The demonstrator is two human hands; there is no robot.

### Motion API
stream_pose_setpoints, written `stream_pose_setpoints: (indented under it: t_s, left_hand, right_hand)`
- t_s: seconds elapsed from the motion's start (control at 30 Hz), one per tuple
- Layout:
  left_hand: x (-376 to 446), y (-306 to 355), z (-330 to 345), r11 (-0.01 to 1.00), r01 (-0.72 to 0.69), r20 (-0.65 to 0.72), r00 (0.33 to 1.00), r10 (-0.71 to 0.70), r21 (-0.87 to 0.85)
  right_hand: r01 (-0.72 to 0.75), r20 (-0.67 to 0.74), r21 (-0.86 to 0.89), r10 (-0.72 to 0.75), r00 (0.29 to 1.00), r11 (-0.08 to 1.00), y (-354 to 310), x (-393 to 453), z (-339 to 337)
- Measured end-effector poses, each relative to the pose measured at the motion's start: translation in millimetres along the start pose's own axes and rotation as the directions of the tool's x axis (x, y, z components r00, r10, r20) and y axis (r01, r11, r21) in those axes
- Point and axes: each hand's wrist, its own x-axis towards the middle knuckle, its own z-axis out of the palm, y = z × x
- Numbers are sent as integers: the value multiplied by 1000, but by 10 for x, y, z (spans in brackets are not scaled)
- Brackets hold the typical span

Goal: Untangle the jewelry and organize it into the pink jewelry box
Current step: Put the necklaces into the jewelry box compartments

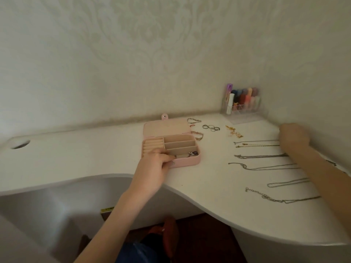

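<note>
The pink jewelry box point(190, 161) lies open on the white desk point(76, 160), lid flat behind it, with a small silver piece point(193, 153) in its front right compartment. My left hand point(158, 164) grips the box's front edge, fingers curled over the rim. My right hand point(294, 137) lies blurred over the far ends of the chains near the wall; its fingers are not clearly seen. Several necklaces point(266, 167) lie stretched in rows on the right. Rings point(210, 127), bracelets point(193, 120) and gold earrings point(234, 132) lie behind them.
A clear organizer point(243, 103) with coloured bottles stands in the back right corner. A cable hole point(20, 144) is at the desk's far left. The desk's curved front edge point(171, 185) runs under my left arm. The wall is close on the right.
</note>
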Motion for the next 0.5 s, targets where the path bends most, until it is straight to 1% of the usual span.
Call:
stream_pose_setpoints:
  t_s: [0.07, 0.17, 0.23, 0.4, 0.5]
  left_hand:
    - [-4, 4, -1, 1000, 3, 1, 1000, -3, 5]
    - [-4, 18, -5, 1000, 12, -6, 1000, -12, 4]
    - [-5, 23, -7, 1000, 13, -13, 1000, -13, -2]
    - [-11, 24, -8, 1000, 17, -3, 1000, -17, -12]
    - [-17, 57, -30, 1000, 14, -5, 1000, -15, -17]
  right_hand:
    - [-29, 1, 1, 29, 1000, 1000, 16, -9, -43]
    - [-79, 63, -56, 83, 995, 995, 12, -58, -106]
    - [-81, 72, -39, 84, 994, 996, 0, -64, -104]
    - [-96, 12, -5, 96, 995, 995, -15, -70, -114]
    - [-80, -61, 78, 85, 995, 994, -26, -39, -128]
